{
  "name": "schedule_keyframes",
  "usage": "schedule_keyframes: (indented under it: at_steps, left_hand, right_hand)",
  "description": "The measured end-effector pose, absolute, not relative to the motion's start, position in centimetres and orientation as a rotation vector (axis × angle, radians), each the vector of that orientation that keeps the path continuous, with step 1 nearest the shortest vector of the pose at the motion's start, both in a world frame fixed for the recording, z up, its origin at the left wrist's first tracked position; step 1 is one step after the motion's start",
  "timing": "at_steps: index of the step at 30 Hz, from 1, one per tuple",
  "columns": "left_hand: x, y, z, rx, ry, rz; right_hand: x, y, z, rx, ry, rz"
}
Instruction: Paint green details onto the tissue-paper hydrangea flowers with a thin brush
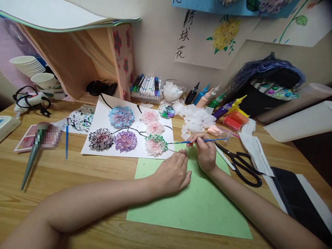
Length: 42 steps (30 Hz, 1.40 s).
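At the right edge of the white sheet [129,152], a thin blue paintbrush [199,140] is pinched in the right hand [204,152], fingers closed on the shaft, tip laid against the pink-and-green tissue flower [155,144]. The left hand [172,173] is pressed flat, fingers together, nothing held, on the green paper [197,204] just below that flower. Other tissue flowers, blue [121,116], purple [126,141] and black-white [101,139], are glued across the sheet. Black scissors [243,164] lie just right of the right hand; paint bottles [207,97] and a marker rack [146,88] stand by the wall. Likely risk: too much pressure or wet paint could tear or flatten the tissue, and a slipping left palm could smear colour onto the green paper on the desk [77,180].
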<state>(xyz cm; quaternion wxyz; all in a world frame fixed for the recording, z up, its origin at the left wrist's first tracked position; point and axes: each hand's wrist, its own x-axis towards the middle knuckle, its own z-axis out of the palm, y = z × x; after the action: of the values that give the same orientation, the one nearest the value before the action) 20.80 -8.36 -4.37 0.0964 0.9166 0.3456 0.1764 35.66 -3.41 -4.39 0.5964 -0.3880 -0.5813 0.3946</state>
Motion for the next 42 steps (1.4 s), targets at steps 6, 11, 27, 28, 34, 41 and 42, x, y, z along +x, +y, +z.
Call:
schedule_keyframes:
  at_steps: [6, 11, 27, 28, 34, 41, 42]
  left_hand:
    - [20.87, -8.37, -4.57, 2.727, 1.031, 0.552]
    - [20.87, -8.38, -4.5, 2.727, 1.027, 0.55]
    - [20.86, -8.39, -4.58, 2.745, 1.037, 0.54]
    - [20.86, -8.39, -4.54, 2.748, 1.038, 0.537]
    - [20.86, -8.4, -4.47, 2.728, 1.031, 0.531]
    - [20.81, -8.41, -4.45, 2.747, 1.034, 0.531]
    - [20.8, -8.4, -4.43, 2.75, 1.034, 0.532]
  right_hand:
    - [35.63, -3.45, -4.3, -0.912, -1.409, 0.905]
    - [35.63, -3.39, -4.35, -0.91, -1.376, 0.893]
    - [35.63, -3.46, -4.28, -0.937, -1.424, 0.814]
    - [35.64, -3.44, -4.3, -0.937, -1.421, 0.812]
    - [35.72, -3.5, -4.48, -0.881, -1.392, 0.781]
    - [35.62, -3.8, -4.06, -0.917, -1.543, 0.731]
    - [35.6, -3.78, -4.04, -0.924, -1.549, 0.723]
